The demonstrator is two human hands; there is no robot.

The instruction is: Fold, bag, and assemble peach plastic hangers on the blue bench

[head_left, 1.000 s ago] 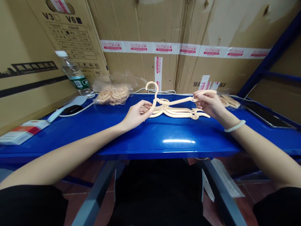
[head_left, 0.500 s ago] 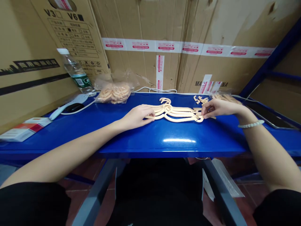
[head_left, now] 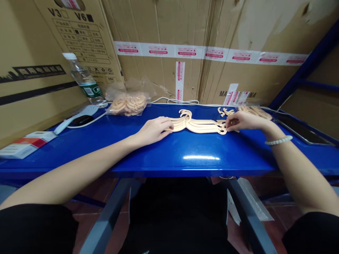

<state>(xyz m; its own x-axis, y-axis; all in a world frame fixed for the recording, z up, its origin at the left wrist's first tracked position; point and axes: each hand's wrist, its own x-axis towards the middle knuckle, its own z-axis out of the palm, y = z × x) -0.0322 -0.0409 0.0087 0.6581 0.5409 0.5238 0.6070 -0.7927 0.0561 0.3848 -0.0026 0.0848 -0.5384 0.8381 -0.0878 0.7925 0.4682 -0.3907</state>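
A flat stack of small cream plastic hangers [head_left: 197,125] lies on the blue table [head_left: 185,155], hooks pointing away from me. My left hand [head_left: 153,129] presses its curled fingers against the stack's left end. My right hand [head_left: 242,121] pinches the stack's right end with thumb and fingers closed on it. A white bead bracelet [head_left: 278,140] is on my right wrist. Just behind my right hand lie a few loose cream hanger pieces [head_left: 226,112].
A clear bag of cream parts [head_left: 128,102] and a water bottle [head_left: 84,83] stand at back left, beside a white device with cable [head_left: 76,119] and a small box [head_left: 22,145]. Another clear bag [head_left: 255,111] and a dark tablet [head_left: 302,130] lie right. Cardboard boxes [head_left: 185,49] wall the back.
One second ago my hands held one hanger up above the stack. It has since come down onto the stack, and both hands have squeezed the stack together and slid it slightly away from me.
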